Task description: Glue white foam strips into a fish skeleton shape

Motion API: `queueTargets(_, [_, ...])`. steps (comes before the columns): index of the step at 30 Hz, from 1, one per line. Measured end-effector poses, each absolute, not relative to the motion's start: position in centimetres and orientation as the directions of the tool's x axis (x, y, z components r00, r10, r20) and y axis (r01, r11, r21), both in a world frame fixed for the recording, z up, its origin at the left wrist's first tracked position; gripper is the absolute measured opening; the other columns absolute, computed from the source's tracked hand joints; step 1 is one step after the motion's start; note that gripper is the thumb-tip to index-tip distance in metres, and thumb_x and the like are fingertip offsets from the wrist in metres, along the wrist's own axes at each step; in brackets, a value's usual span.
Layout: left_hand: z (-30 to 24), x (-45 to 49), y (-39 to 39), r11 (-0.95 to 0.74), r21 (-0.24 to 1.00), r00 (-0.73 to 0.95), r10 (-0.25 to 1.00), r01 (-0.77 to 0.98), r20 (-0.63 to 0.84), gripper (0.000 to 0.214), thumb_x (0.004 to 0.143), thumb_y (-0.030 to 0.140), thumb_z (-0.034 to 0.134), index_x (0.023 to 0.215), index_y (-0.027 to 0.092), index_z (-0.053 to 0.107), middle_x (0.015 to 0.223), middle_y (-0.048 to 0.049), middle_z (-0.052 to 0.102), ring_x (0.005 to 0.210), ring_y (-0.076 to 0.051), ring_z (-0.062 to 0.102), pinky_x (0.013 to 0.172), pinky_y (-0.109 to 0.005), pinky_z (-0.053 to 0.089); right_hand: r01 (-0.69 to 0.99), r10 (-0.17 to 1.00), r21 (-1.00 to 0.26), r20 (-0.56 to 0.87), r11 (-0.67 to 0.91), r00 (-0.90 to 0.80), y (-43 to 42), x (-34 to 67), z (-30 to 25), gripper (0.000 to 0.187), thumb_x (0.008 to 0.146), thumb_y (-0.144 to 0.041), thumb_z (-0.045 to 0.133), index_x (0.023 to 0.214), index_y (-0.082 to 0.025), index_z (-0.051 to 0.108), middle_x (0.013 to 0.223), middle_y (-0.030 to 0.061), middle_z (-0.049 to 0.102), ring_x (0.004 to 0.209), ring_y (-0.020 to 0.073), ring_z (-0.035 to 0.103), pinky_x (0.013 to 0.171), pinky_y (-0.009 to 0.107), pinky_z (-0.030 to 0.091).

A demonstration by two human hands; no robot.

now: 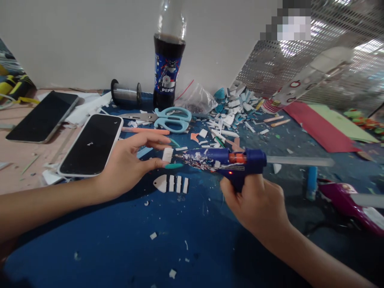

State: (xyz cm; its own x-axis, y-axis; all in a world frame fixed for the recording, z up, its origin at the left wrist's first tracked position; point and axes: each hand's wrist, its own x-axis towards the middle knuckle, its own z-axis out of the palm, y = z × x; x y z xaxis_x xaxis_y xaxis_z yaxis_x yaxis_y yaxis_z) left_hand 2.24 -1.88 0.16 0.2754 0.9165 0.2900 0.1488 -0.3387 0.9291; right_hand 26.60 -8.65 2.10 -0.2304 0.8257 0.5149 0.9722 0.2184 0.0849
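Observation:
Between thumb and fingertips my left hand [129,160] pinches a small white block [167,155]. My right hand [261,200] is wrapped round the handle of a blue glue gun [222,158], which has a lit red light and a clear glue stick [300,161] out of its back. The gun's nozzle points left, at or very near the block; whether they touch I cannot tell. Just below lie a white pointed piece [161,183] with a small hole and several white strips [179,184], side by side on the blue tabletop [120,240].
Behind the hands are blue-handled scissors [171,119], a Pepsi bottle [169,72], a spool [126,94] and a heap of white and teal scraps [235,106]. Two phones [91,144] lie at left. A purple glue gun [351,204] and red sheet [321,126] are at right.

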Motion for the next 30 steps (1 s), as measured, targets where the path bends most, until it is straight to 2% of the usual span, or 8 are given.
queueTargets(3, [0.2,2.2,-1.7,-0.349,0.923,0.236,0.922,0.164,0.306,0.026,0.074,0.017,0.076,0.099,0.021,0.069,0.116,-0.0043,0.07,0.107,-0.022,0.067,0.098,-0.039,0.056,0.994,0.856,0.079,0.506,0.079,-0.108,-8.4,26.9,2.8,0.013,0.078,-0.028,0.047,0.083,-0.018,0.055,0.047,-0.0002,0.048,0.038,0.0172,0.045,0.042,0.027,0.029])
queueTargets(6, [0.1,2.3,-1.6,-0.35,0.92,0.168,0.932,0.176,0.322,0.034,0.074,0.018,0.076,0.106,0.023,0.067,0.11,-0.0024,0.073,0.107,-0.022,0.067,0.098,-0.04,0.056,0.975,0.892,0.036,0.412,-0.221,0.187,-7.2,28.2,4.3,0.031,0.07,-0.036,0.057,0.092,-0.014,0.056,0.053,0.003,0.053,0.044,0.02,0.05,0.046,0.029,0.034])
queueTargets(10, [0.1,2.4,-1.7,-0.341,0.911,0.157,0.937,0.231,0.311,0.035,0.074,0.019,0.075,0.108,0.025,0.068,0.11,-0.0009,0.073,0.105,-0.022,0.067,0.096,-0.041,0.057,0.835,0.823,0.009,0.173,-0.55,0.54,-4.6,30.9,5.8,0.057,0.08,-0.038,0.052,0.118,0.004,0.046,0.081,0.0225,0.064,0.069,0.0308,0.061,0.057,0.034,0.037])
queueTargets(13, [-0.1,2.3,-1.9,-0.353,0.893,0.158,0.934,0.279,0.32,0.033,0.073,0.019,0.076,0.104,0.028,0.071,0.104,0.0003,0.074,0.1,-0.022,0.069,0.085,-0.038,0.062,0.811,0.811,0.04,0.004,-0.584,0.584,-3.2,32.6,5.5,0.057,0.089,-0.032,0.037,0.119,0.015,0.045,0.097,0.0364,0.061,0.088,0.039,0.064,0.067,0.039,0.039])
queueTargets(17, [-0.3,2.2,-2.0,-0.364,0.903,0.192,0.926,0.227,0.325,0.036,0.073,0.018,0.076,0.107,0.03,0.071,0.106,0.0003,0.073,0.101,-0.023,0.07,0.078,-0.034,0.064,0.813,0.812,0.075,-0.058,-0.577,0.581,-2.3,33.5,3.8,0.058,0.091,-0.028,0.035,0.121,0.02,0.045,0.114,0.0421,0.054,0.112,0.0448,0.056,0.084,0.042,0.041])
queueTargets(21, [-0.5,2.1,-1.9,-0.39,0.899,0.236,0.909,0.199,0.343,0.044,0.073,0.019,0.078,0.113,0.032,0.068,0.105,0.0009,0.075,0.102,-0.022,0.07,0.089,-0.038,0.062,0.759,0.765,0.114,0.008,-0.641,0.644,-1.9,34.0,2.3,0.066,0.091,-0.031,0.041,0.124,0.026,0.039,0.125,0.0464,0.044,0.125,0.0514,0.042,0.095,0.05,0.037])
queueTargets(25, [-0.7,2.1,-1.8,-0.392,0.906,0.249,0.904,0.158,0.348,0.046,0.071,0.018,0.08,0.114,0.032,0.068,0.104,0.0018,0.075,0.098,-0.02,0.072,0.097,-0.04,0.058,0.762,0.769,0.111,0.059,-0.638,0.636,-2.3,34.2,1.8,0.073,0.09,-0.039,0.046,0.127,0.022,0.037,0.131,0.0451,0.038,0.123,0.0525,0.041,0.095,0.054,0.038])
queueTargets(30, [-0.5,2.2,-1.8,-0.391,0.918,0.283,0.89,0.066,0.359,0.046,0.07,0.014,0.08,0.111,0.031,0.068,0.109,0.0026,0.073,0.095,-0.019,0.073,0.084,-0.03,0.063,0.858,0.86,0.136,0.219,-0.496,0.462,-3.8,33.3,3.8,0.087,0.09,-0.063,0.037,0.12,0.018,0.044,0.123,0.047,0.039,0.119,0.058,0.039,0.081,0.061,0.04])
